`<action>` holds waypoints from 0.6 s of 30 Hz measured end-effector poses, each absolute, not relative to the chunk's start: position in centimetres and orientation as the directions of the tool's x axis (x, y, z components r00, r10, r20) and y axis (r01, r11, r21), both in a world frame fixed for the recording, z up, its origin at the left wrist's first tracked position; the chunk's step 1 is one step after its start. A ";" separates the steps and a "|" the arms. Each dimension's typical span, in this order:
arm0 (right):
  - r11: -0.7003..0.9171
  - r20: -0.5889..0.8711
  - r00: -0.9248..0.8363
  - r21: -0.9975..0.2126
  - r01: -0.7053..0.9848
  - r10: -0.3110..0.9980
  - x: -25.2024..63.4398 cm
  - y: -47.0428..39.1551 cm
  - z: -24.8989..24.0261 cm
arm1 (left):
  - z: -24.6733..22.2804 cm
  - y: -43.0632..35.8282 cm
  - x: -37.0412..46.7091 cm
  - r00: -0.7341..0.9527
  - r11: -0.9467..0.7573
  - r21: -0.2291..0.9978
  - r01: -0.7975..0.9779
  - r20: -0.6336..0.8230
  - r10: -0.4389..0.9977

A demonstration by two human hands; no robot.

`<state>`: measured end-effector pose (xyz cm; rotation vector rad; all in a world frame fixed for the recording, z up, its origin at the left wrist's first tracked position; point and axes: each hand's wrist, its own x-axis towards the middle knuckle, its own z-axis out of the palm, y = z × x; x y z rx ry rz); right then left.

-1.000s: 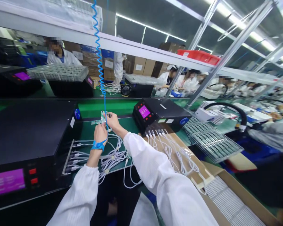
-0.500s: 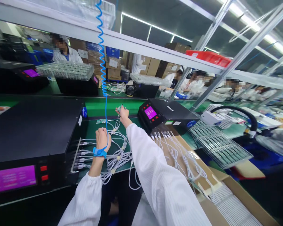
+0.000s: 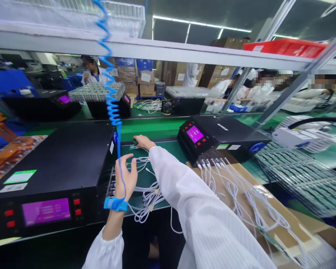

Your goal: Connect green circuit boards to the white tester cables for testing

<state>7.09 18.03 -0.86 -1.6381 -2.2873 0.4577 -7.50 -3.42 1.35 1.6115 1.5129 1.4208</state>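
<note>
Two hands of mine are over the bench (image 3: 170,148), both in white sleeves. My right hand (image 3: 144,142) is stretched out to the bench's far edge, fingertips down at some green circuit board (image 3: 133,147); the fingers hide part of it, so I cannot tell whether they pinch it or only touch it, nor whether it is one piece or more. My left hand (image 3: 126,179) is nearer the bench's front edge, thumb and fingers spread with nothing between them. A blue strap (image 3: 115,204) circles that wrist, and a blue coiled cord (image 3: 111,101) hangs in front of it.

White cables (image 3: 145,203) lie looped beside my left hand, toward the front edge. On the bench's left side sits a large black box (image 3: 61,149), its purple screen facing the front edge. A second black box (image 3: 226,129) stands to the right, along the far edge, with more cables plugged into its near side and trailing over a sheet of cardboard (image 3: 240,179). Right of that are clear trays (image 3: 299,172). Above the far edge runs a shelf (image 3: 179,52) carrying a red bin (image 3: 285,48); people in white work beyond.
</note>
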 end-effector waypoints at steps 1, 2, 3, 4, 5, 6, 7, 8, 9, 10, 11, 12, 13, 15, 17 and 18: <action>0.335 0.036 -0.346 -0.364 0.869 0.938 7.2 17.8 -0.7 | 1.7 -3.2 -7.3 -0.178 -0.235 0.921 0.310 0.300 0.937; 0.365 0.024 -0.377 -0.314 0.877 0.926 7.5 17.6 -0.5 | 2.0 -2.9 -7.0 -0.190 -0.223 0.946 0.235 0.270 0.944; 0.393 0.013 -0.404 -0.267 0.880 0.914 7.7 17.2 -0.3 | 2.2 -2.6 -6.6 -0.202 -0.218 0.960 0.177 0.252 0.946; 0.418 0.001 -0.429 -0.225 0.880 0.903 8.0 16.8 -0.1 | 2.4 -2.4 -6.1 -0.215 -0.220 0.966 0.136 0.245 0.945; 0.440 -0.014 -0.450 -0.188 0.878 0.893 8.2 16.4 0.1 | 2.6 -2.1 -5.5 -0.227 -0.220 0.969 0.108 0.240 0.944; 0.457 -0.028 -0.466 -0.154 0.876 0.884 8.4 16.0 0.3 | 2.7 -2.0 -4.9 -0.236 -0.215 0.973 0.086 0.229 0.944; 0.469 -0.041 -0.477 -0.125 0.874 0.878 8.5 15.7 0.6 | 2.7 -1.9 -4.4 -0.236 -0.204 0.977 0.069 0.215 0.948; 0.477 -0.046 -0.483 -0.099 0.873 0.874 8.5 15.4 0.8 | 2.7 -1.8 -4.0 -0.230 -0.194 0.980 0.055 0.201 0.952; 0.483 -0.043 -0.487 -0.078 0.872 0.872 8.5 15.1 1.0 | 2.6 -1.8 -3.7 -0.223 -0.185 0.982 0.045 0.190 0.956; 0.489 -0.031 -0.491 -0.061 0.870 0.871 8.4 14.9 1.2 | 2.5 -1.7 -3.6 -0.218 -0.179 0.983 0.040 0.183 0.959; 0.494 -0.015 -0.495 -0.046 0.868 0.868 8.4 14.7 1.4 | 2.3 -1.6 -3.7 -0.219 -0.175 0.984 0.037 0.179 0.959; 0.500 0.003 -0.500 -0.035 0.865 0.866 8.3 14.5 1.6 | 2.2 -1.4 -3.9 -0.230 -0.174 0.984 0.037 0.177 0.957; 0.505 0.020 -0.505 -0.025 0.863 0.863 8.4 14.3 1.8 | 2.1 -1.1 -4.1 -0.249 -0.169 0.985 0.034 0.172 0.953; 0.512 0.046 -0.511 -0.009 0.859 0.858 8.7 13.6 2.5 | 2.2 -0.2 -4.6 -0.294 -0.153 0.988 0.019 0.152 0.944; 0.510 0.085 -0.509 0.010 0.860 0.856 9.5 12.6 3.3 | 2.4 0.9 -4.7 -0.327 -0.127 0.992 -0.017 0.115 0.938; 0.512 0.113 -0.511 0.020 0.859 0.852 10.0 12.0 3.8 | 2.6 1.5 -4.5 -0.330 -0.107 0.993 -0.046 0.086 0.940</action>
